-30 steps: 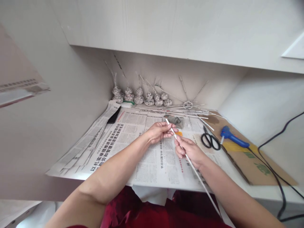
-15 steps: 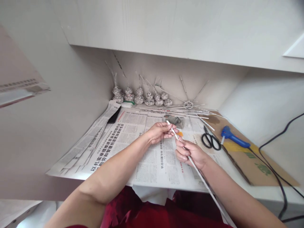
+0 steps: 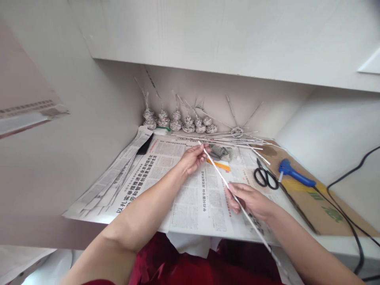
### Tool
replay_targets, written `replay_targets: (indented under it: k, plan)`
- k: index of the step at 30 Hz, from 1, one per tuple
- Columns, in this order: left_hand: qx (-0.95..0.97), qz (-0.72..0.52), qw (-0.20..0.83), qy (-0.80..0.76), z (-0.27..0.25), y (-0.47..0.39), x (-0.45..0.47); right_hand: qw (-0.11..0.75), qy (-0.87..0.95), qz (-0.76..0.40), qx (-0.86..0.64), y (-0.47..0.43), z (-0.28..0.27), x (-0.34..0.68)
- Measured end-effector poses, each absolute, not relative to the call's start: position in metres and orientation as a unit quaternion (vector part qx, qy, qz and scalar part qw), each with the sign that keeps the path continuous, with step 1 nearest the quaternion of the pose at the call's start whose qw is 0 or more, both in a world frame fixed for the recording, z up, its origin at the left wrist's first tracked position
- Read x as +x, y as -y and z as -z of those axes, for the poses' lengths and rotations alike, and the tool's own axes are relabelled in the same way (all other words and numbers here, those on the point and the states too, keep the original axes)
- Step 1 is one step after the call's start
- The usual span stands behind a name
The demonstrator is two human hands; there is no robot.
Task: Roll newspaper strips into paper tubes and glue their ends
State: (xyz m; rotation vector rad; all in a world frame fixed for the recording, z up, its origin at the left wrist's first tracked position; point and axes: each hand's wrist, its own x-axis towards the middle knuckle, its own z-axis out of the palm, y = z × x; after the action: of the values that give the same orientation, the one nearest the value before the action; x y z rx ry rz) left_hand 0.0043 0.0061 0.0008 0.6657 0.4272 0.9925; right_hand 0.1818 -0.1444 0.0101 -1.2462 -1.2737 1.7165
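Head view, and I am looking down on two bare arms reaching in over the newspaper (image 3: 187, 202), one from each lower corner. The left arm runs long and slanting up to the right, its elbow loosely bent, and the left hand (image 3: 192, 159) sits farther forward than the other. Its thumb and fingers are pinched together on a thin pale stick (image 3: 217, 170) close to the upper end, with just the tip poking out past them

The right hand (image 3: 247, 200) sits lower and nearer the body, its forearm angling in from the right. Its thumb lies along the top of the stick, the fingers curl beneath, and the grip is closed around it. Between the two hands the stick is straight, aslant above the newspaper, then it runs on down beside the right forearm toward the red clothing (image 3: 190, 271)

Just beyond the left hand lie more sticks (image 3: 225, 141), with woven gourds (image 3: 176, 122) lined up behind. Out past the right hand I can see scissors (image 3: 272, 183), and near them a blue glue gun (image 3: 298, 175) resting on cardboard (image 3: 326, 215)
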Motion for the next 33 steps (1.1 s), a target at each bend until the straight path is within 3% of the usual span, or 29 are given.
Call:
replay_targets:
  k: [6,8,13,18,21,25,29,33]
  plan:
    - [0.218,-0.595,0.737,-0.236,0.003,-0.031,-0.010,0.161,0.596,-0.574,-0.538,0.172,-0.021,0.228]
    - [0.231,-0.595,0.724,-0.262,0.005,-0.033,-0.010,0.213,0.555,-0.568,-0.570,0.170,-0.021,0.241]
    - [0.364,-0.541,0.673,-0.349,0.015,-0.026,-0.002,0.495,0.356,-0.575,-0.545,0.127,-0.029,0.264]
    - [0.614,-0.425,0.546,-0.379,0.029,-0.020,0.005,0.577,0.229,-0.565,-0.543,0.066,-0.045,0.266]
    - [0.727,-0.382,0.450,-0.352,0.035,-0.020,0.005,0.565,0.246,-0.561,-0.552,0.031,-0.049,0.248]
    - [0.770,-0.358,0.403,-0.341,0.038,-0.021,0.003,0.522,0.291,-0.571,-0.562,-0.015,-0.053,0.221]
    - [0.789,-0.352,0.378,-0.333,0.038,-0.023,0.002,0.416,0.460,-0.408,-0.670,-0.045,-0.051,0.208]
    - [0.799,-0.346,0.360,-0.336,0.039,-0.023,0.002,0.389,0.493,-0.274,-0.729,-0.056,-0.037,0.219]
